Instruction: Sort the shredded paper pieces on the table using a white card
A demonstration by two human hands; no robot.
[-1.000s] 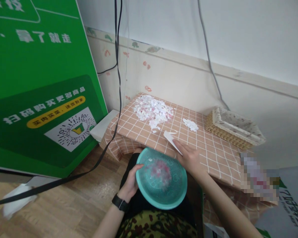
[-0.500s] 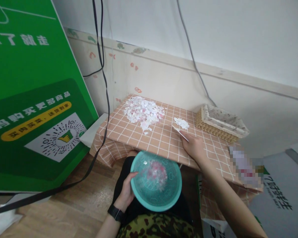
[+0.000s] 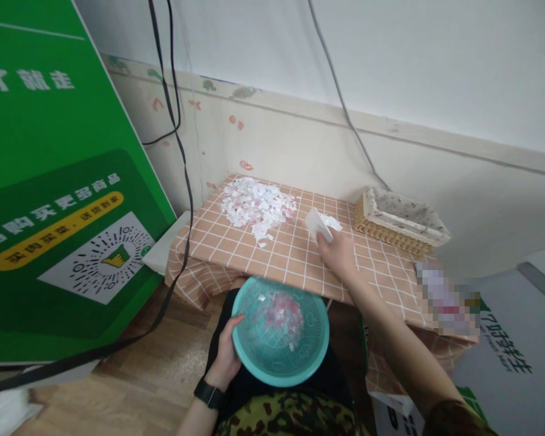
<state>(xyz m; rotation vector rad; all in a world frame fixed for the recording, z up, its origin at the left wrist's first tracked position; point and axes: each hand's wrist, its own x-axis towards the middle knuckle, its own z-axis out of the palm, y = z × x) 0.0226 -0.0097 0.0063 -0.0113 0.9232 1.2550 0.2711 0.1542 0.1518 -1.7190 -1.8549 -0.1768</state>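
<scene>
My left hand [image 3: 228, 348] grips the left rim of a round turquoise plastic colander [image 3: 320, 354], which rests over my lap. Inside it lie small white and pink paper-like scraps [image 3: 281, 315]. Between the fingers of my right hand [image 3: 338, 251] is a flat white card [image 3: 317, 223], held tilted above the checked tablecloth. Just behind the card, partly hidden by it, is a small pile of white scraps [image 3: 333, 223]. A far larger heap of white and pinkish scraps [image 3: 257, 203] spreads over the table's left part.
A wicker basket with a cloth lining [image 3: 393, 233] stands at the table's back right. Near the right edge lies a blurred-out item [image 3: 447, 303]. A green sign [image 3: 63, 151] rises at the left, and a black strap [image 3: 184, 163] hangs in front.
My right hand has turned the card so its broad face shows, shifting it slightly left and up in front of the small pile. My left hand still holds the colander.
</scene>
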